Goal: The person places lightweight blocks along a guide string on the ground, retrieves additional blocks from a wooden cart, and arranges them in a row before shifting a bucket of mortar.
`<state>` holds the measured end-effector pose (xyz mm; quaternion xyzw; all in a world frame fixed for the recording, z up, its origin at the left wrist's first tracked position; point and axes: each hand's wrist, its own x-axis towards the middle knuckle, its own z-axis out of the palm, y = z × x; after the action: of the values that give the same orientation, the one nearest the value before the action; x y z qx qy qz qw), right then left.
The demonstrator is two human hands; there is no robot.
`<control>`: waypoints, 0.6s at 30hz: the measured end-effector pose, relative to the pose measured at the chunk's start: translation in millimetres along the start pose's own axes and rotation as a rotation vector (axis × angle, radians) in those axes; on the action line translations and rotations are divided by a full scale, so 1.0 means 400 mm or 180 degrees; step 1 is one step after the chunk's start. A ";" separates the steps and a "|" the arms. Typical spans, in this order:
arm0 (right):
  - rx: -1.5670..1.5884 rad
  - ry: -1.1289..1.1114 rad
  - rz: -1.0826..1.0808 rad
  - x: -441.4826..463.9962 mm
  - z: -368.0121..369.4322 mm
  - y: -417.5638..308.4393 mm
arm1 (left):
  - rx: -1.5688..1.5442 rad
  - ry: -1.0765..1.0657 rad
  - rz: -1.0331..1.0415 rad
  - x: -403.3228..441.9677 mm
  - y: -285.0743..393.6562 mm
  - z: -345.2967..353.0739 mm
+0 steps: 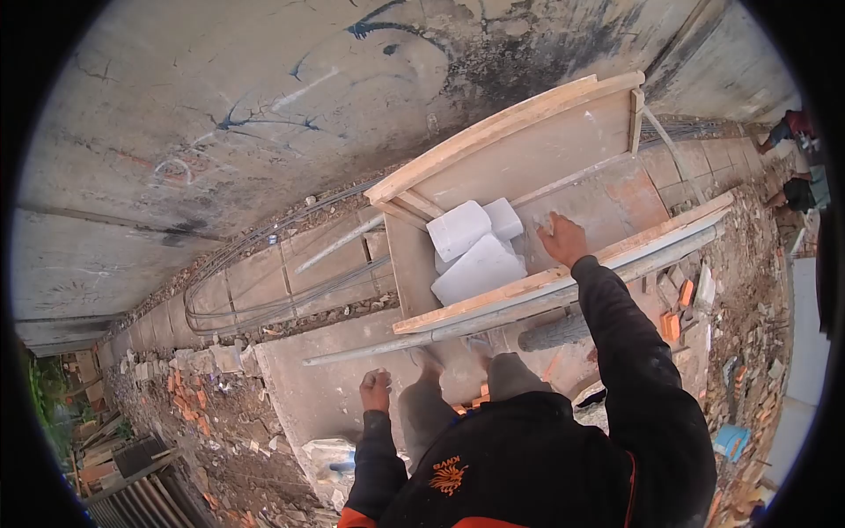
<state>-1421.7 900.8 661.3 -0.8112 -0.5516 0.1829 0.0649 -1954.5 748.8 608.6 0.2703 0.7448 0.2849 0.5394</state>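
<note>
A wooden trough (519,286) with plank rims stands in front of me, with white blocks (480,271) piled at its left end. My right hand (563,239) reaches over the near rim, just right of the blocks, fingers apart and holding nothing visible. My left hand (376,389) is near my left knee, outside the trough, its fingers curled; whether something small is in them cannot be made out. A long pole (352,355) runs along the trough's near side.
Behind the trough rises a stained concrete wall (264,114), with cables (207,273) along its foot. Rubble and broken bricks (189,400) lie at left, orange bricks (671,326) and a blue bucket (731,442) at right. Parts of other people (797,189) show at far right.
</note>
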 end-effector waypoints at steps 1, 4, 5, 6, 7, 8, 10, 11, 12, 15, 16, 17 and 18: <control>0.0123 -0.0230 0.0207 0.035 0.022 -0.038 | 0.0077 -0.0120 0.0016 0.048 0.018 0.019; 0.0233 -0.0760 0.0610 0.127 0.184 -0.068 | 0.0456 -0.0674 0.0088 0.171 0.066 0.068; 0.0197 -0.1056 0.0735 0.168 0.253 -0.073 | 0.0491 -0.0729 0.0098 0.200 0.090 0.089; 0.0213 -0.1049 0.0802 0.194 0.317 -0.077 | 0.0432 -0.0817 0.0141 0.231 0.109 0.102; 0.0127 -0.1328 0.0856 0.210 0.377 -0.074 | 0.0384 -0.0921 0.0172 0.270 0.122 0.106; 0.0032 -0.1591 0.0913 0.234 0.435 -0.064 | 0.0308 -0.1017 0.0111 0.310 0.123 0.102; -0.0065 -0.1804 0.1064 0.286 0.546 -0.040 | 0.0304 -0.1128 0.0024 0.381 0.108 0.065; -0.0133 -0.2002 0.1116 0.317 0.595 -0.024 | 0.0280 -0.1152 -0.0009 0.415 0.101 0.050; -0.0150 -0.2032 0.1173 0.335 0.607 -0.033 | 0.0288 -0.1150 -0.0031 0.444 0.095 0.027; -0.0365 -0.2050 0.1585 0.369 0.654 -0.044 | 0.0449 -0.1106 -0.0197 0.511 0.082 -0.055; -0.0305 -0.2014 0.1499 0.381 0.727 0.017 | 0.0543 -0.1029 -0.0290 0.537 0.078 -0.075; -0.0245 -0.1981 0.1406 0.385 0.793 0.068 | 0.0586 -0.1056 -0.0313 0.561 0.071 -0.093; -0.0228 -0.1997 0.1454 0.381 0.843 0.105 | 0.0589 -0.0990 -0.0311 0.584 0.066 -0.106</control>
<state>-1459.8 992.2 302.1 -0.8196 -0.3558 0.4124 -0.1777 -2056.0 927.2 486.5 0.3231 0.6878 0.1433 0.6340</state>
